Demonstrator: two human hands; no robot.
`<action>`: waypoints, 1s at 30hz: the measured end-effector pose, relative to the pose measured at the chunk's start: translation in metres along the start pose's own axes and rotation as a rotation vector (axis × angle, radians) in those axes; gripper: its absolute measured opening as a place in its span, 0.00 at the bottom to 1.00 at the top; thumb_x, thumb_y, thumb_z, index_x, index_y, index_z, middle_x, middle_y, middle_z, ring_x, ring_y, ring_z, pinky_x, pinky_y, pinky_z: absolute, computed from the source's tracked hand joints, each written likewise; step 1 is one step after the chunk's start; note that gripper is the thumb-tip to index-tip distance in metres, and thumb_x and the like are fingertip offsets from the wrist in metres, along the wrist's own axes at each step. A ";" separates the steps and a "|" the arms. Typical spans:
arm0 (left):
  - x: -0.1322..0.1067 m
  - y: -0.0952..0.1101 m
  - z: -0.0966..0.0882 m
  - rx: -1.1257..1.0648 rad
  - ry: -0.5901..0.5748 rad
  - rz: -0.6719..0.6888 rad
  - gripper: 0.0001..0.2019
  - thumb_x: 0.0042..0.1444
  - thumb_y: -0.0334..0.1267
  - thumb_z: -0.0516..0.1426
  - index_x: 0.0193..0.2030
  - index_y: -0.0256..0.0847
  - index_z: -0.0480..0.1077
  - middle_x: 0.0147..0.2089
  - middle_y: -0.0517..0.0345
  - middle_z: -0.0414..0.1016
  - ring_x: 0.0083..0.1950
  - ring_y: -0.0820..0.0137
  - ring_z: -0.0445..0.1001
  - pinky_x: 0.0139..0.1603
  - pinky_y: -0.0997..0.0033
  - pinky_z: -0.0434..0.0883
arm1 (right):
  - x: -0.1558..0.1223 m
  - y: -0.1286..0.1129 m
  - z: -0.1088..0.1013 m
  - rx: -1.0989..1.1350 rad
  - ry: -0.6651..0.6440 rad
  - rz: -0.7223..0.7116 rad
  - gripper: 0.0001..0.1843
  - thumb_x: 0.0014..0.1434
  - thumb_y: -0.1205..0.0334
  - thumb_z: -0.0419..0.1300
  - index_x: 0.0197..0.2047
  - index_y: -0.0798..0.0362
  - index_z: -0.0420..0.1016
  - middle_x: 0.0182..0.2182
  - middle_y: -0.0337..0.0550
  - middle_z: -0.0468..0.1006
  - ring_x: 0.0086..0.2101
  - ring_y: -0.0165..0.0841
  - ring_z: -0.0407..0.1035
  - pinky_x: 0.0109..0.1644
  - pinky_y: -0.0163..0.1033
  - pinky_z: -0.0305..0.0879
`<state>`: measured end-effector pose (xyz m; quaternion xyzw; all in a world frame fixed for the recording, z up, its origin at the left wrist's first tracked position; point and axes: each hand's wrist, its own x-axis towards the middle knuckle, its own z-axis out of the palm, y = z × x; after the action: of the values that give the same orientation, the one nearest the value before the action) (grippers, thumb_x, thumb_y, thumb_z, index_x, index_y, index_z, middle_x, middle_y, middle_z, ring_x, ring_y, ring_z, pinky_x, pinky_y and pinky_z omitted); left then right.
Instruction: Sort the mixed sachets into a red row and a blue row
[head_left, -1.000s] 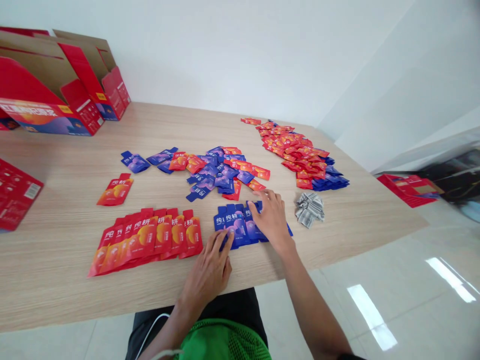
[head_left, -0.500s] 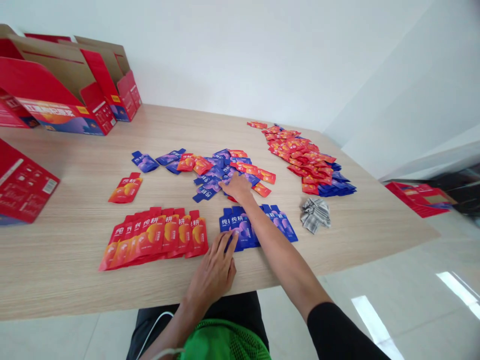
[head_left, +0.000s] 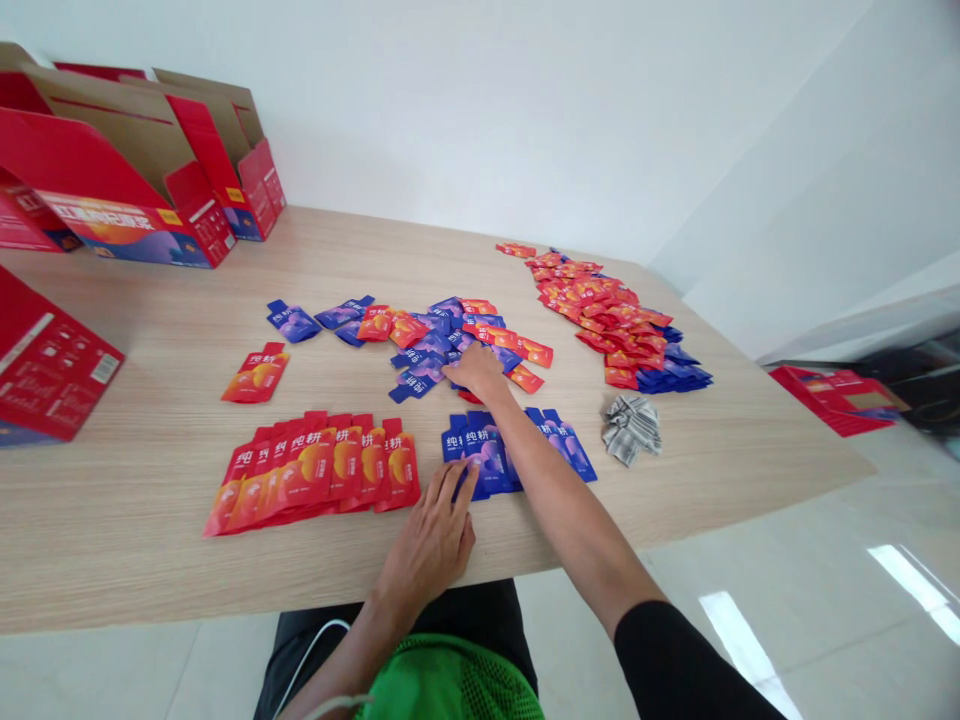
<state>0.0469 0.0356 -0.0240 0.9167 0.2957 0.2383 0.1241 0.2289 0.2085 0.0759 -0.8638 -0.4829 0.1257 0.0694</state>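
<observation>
My left hand (head_left: 431,530) rests on the table with fingers stretched out, its fingertips touching the lower left end of a row of overlapping blue pouches (head_left: 484,455). To its left lies a fanned row of red pouches (head_left: 307,470), spouts pointing away from me. My right hand (head_left: 478,370) reaches over the blue row into a loose pile of mixed pouches. Its fingers are bent down and closed on a blue pouch (head_left: 454,340) in that pile; the fingertips are partly hidden. My right forearm covers the middle of the blue row.
A larger heap of red and blue pouches (head_left: 607,310) lies at the right. A crumpled striped cloth (head_left: 631,430) is nearby. Open red cartons (head_left: 142,225) stand at the back left, another red box (head_left: 56,365) at the left edge. A single red pouch (head_left: 256,374) lies apart.
The view has shifted very slightly. Both hands stay in nearly the same places, the right hand still at the mixed pile and the left at the blue row.
</observation>
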 end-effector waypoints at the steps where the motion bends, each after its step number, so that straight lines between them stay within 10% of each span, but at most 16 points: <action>1: 0.000 0.000 0.000 -0.001 0.000 0.001 0.37 0.69 0.30 0.50 0.83 0.39 0.44 0.75 0.40 0.66 0.77 0.53 0.64 0.74 0.47 0.68 | -0.001 0.004 -0.002 -0.005 -0.004 -0.018 0.38 0.63 0.49 0.69 0.68 0.64 0.69 0.65 0.72 0.74 0.64 0.56 0.71 0.63 0.56 0.71; 14: 0.001 0.000 0.002 -0.025 0.007 -0.002 0.36 0.70 0.30 0.49 0.83 0.40 0.44 0.75 0.41 0.66 0.77 0.53 0.63 0.74 0.47 0.67 | -0.124 0.122 0.017 0.080 0.254 -0.091 0.22 0.63 0.52 0.63 0.57 0.53 0.72 0.52 0.55 0.81 0.54 0.51 0.75 0.60 0.54 0.67; 30: 0.001 -0.001 -0.001 -0.020 -0.023 0.010 0.33 0.69 0.29 0.50 0.80 0.43 0.53 0.74 0.41 0.65 0.77 0.52 0.64 0.74 0.45 0.69 | -0.185 0.111 0.044 0.096 0.417 -0.083 0.14 0.65 0.55 0.61 0.52 0.50 0.73 0.48 0.54 0.79 0.49 0.52 0.72 0.54 0.54 0.65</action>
<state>0.0470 0.0372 -0.0233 0.9196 0.2875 0.2312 0.1353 0.2142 -0.0076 0.0343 -0.8463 -0.4866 -0.0361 0.2138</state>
